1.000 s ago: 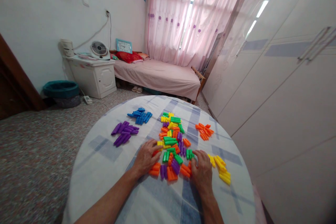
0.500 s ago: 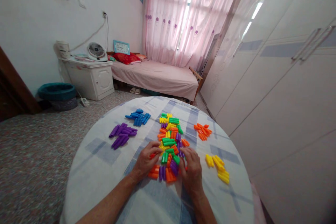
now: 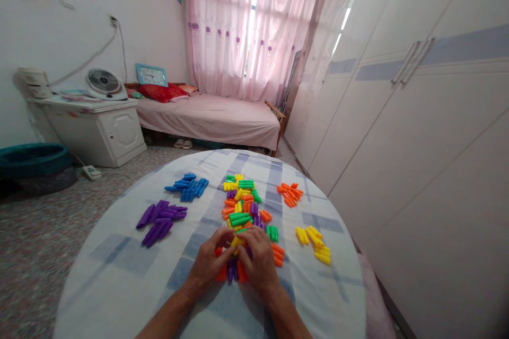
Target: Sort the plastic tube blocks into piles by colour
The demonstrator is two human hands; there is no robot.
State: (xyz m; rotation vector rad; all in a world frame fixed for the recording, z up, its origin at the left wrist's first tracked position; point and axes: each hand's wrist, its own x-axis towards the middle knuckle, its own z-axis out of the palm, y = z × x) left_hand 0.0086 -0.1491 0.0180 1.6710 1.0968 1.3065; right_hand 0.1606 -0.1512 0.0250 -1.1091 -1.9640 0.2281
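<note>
Head view: at lower centre of the frame, the left hand (image 3: 210, 257) and right hand (image 3: 259, 258) meet, fingertips pinching a yellow piece (image 3: 237, 245) between them, over the near end of the multicoloured cluster (image 3: 240, 219). Purple pile (image 3: 161, 213) and blue pile (image 3: 187, 195) lie left of centre, inside the rim of the tablecloth (image 3: 326, 307). Orange pile (image 3: 291, 196) and yellow pile (image 3: 317, 241) lie right of centre, near its curved right edge. Bare cloth flanks both hands, giving sideways room; cluster pieces crowd their fingers.

A bedroom in a home, shown by the bed (image 3: 214, 111), pink curtains (image 3: 226, 58) and wardrobe (image 3: 397, 132).
</note>
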